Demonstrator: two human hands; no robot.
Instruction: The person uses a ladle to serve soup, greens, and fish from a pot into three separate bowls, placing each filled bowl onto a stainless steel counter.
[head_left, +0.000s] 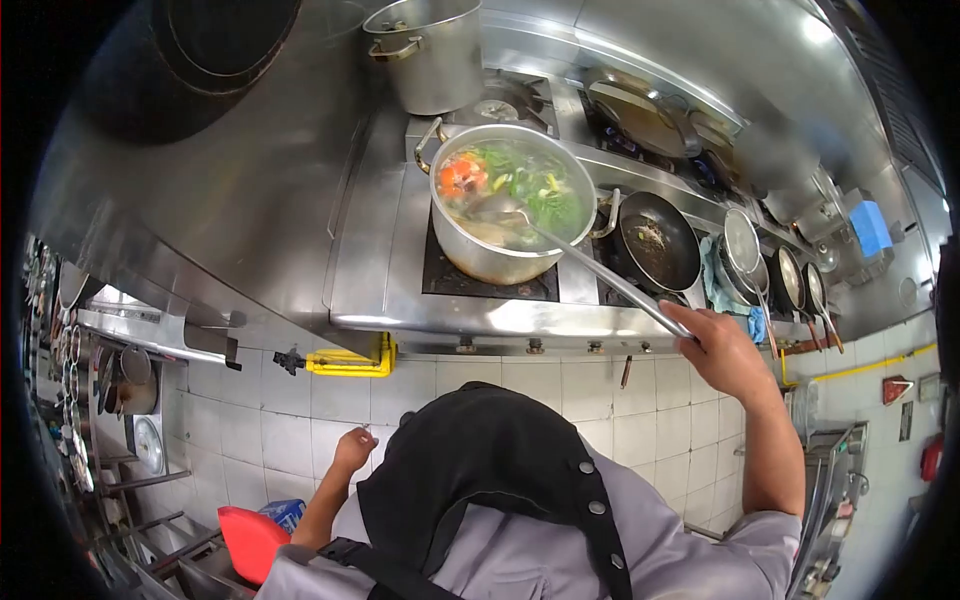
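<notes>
My right hand (pixel 715 345) is closed round the end of a long metal ladle (pixel 610 277). The ladle slants down to the left, and its bowl sits in the broth of a large metal stockpot (pixel 480 250). In the pot float green leafy vegetables (pixel 540 190) and orange-red pieces (pixel 463 175), partly veiled by steam. My left hand (pixel 353 449) hangs low by my side, away from the stove, with its fingers curled; whether anything is in them I cannot make out.
A black frying pan (pixel 655 240) with food scraps stands right of the pot. A taller pot (pixel 430 65) stands behind it. Strainers (pixel 741 243) and smaller pans (pixel 790 278) line the right end. A yellow bracket-like object (pixel 350 362) is below the steel front edge.
</notes>
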